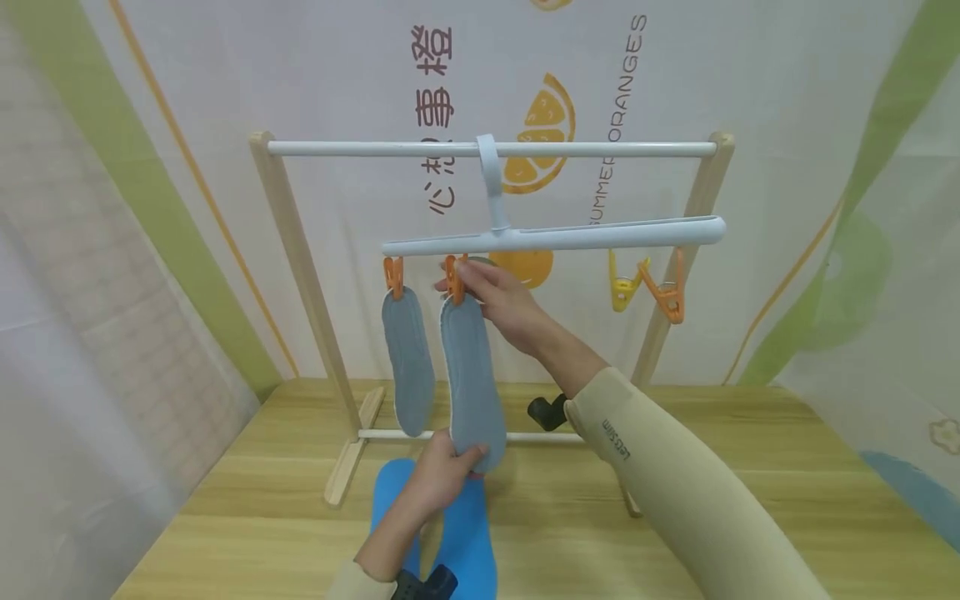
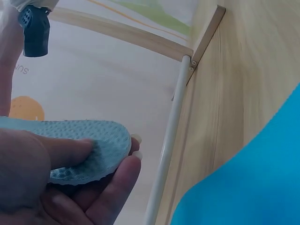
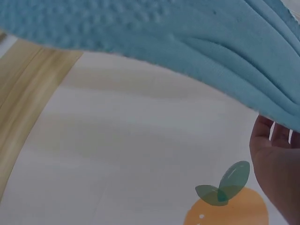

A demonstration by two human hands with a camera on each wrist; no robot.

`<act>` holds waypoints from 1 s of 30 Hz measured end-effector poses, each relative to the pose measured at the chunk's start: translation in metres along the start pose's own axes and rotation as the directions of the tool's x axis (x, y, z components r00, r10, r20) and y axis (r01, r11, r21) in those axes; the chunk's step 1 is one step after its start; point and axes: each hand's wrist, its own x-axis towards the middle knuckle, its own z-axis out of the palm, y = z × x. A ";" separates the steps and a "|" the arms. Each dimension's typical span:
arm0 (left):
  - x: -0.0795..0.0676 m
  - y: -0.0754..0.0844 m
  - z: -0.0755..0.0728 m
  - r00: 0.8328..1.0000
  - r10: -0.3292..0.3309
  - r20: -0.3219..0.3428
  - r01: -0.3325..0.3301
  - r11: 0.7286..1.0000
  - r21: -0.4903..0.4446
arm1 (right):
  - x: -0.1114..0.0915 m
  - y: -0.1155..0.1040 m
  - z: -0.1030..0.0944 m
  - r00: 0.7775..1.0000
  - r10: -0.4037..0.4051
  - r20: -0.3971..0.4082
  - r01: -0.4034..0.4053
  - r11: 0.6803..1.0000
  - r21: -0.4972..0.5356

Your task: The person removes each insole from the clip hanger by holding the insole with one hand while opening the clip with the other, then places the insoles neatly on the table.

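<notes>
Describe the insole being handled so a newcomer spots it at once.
Find the wooden rack, then the pale hanger on its top bar. Below the hanger's left half in the head view, take the grey-blue insole right of a similar insole. Unlike its neighbour, it has the left grip at its lower end and the right grip on its orange clip.

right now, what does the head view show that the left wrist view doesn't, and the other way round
Only the head view: the hanger, the yellow clip and the leftmost insole.
Only the left wrist view: screws near one end of the lower bar.
Both: the left hand gripping the held insole, and that lower bar.
</notes>
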 end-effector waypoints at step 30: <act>-0.002 0.004 0.001 0.999 0.002 0.050 -0.003 1.000 0.015 | 0.005 0.000 0.001 0.993 -0.027 -0.111 0.049 0.980 0.195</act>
